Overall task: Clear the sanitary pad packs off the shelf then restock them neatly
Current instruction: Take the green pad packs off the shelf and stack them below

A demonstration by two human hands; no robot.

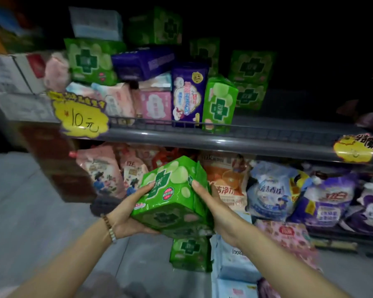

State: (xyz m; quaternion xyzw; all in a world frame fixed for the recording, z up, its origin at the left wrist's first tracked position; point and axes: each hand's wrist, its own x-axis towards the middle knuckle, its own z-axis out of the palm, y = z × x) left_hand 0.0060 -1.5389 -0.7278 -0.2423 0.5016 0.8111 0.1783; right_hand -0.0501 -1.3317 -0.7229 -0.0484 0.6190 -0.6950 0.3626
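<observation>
A green sanitary pad pack [170, 198] is held between both hands below the grey shelf [202, 140]. My left hand [129, 214] grips its left side from underneath. My right hand [211, 203] grips its right edge, thumb on the front. On the shelf above stand more packs: green ones [220, 104], a purple one [188, 95] and pink ones [155, 106], with further green and purple packs stacked behind. Another green pack [188, 252] lies on the floor under my hands, beside light blue packs [233, 261].
A yellow price tag [82, 117] hangs at the shelf's left front, another yellow tag [353, 149] at the right. Detergent pouches [271, 190] fill the lower shelf. White boxes [9, 74] sit at the left. Grey floor [19, 201] stretches lower left.
</observation>
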